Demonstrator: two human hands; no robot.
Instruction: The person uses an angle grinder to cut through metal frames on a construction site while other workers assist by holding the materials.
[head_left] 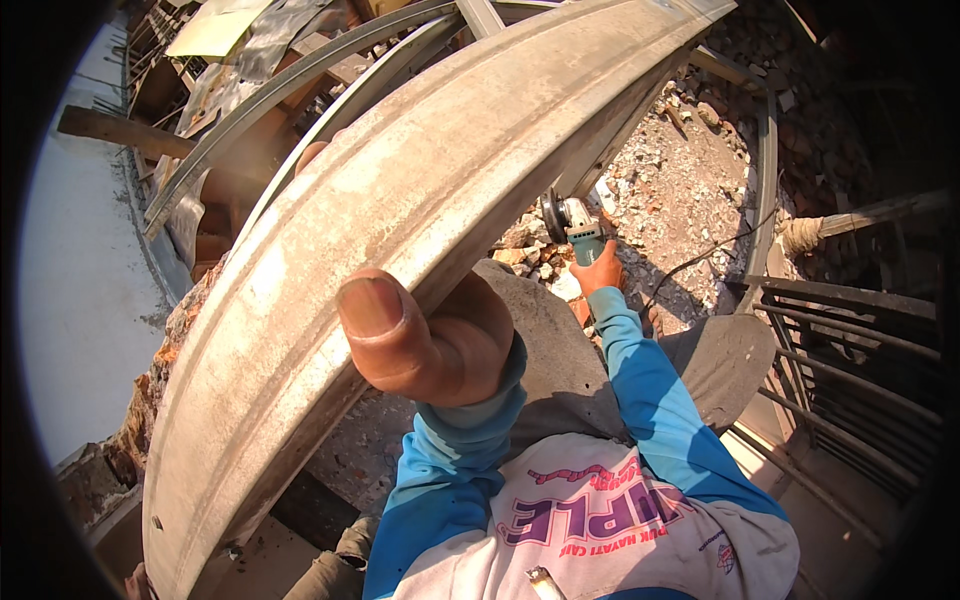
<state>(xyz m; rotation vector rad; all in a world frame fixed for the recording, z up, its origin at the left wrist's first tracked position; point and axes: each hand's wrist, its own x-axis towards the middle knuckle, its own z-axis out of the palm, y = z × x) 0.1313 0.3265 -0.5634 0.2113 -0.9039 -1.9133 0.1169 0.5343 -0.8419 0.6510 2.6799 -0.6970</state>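
Observation:
A long, wide metal channel [330, 250], dusty and pale, slants across the view from lower left to upper right. My left hand [430, 340] grips its near edge, the thumb lying on the broad face; a fingertip shows at the far edge. Farther off, my right hand [603, 272] is closed around the green body of an angle grinder [586, 245]. The grinder's dark disc [553, 216] stands close to the channel's underside; whether they touch I cannot tell. A dark power cord [690, 262] runs over the ground on the right.
Broken rubble [680, 190] covers the ground beyond the grinder. More metal strips [290, 90] and scrap lie at the upper left, beside a white wall [85, 290]. A barred metal frame [850, 370] and a wrapped pole [860, 220] are on the right. A cigarette [543, 583] shows at the lower edge.

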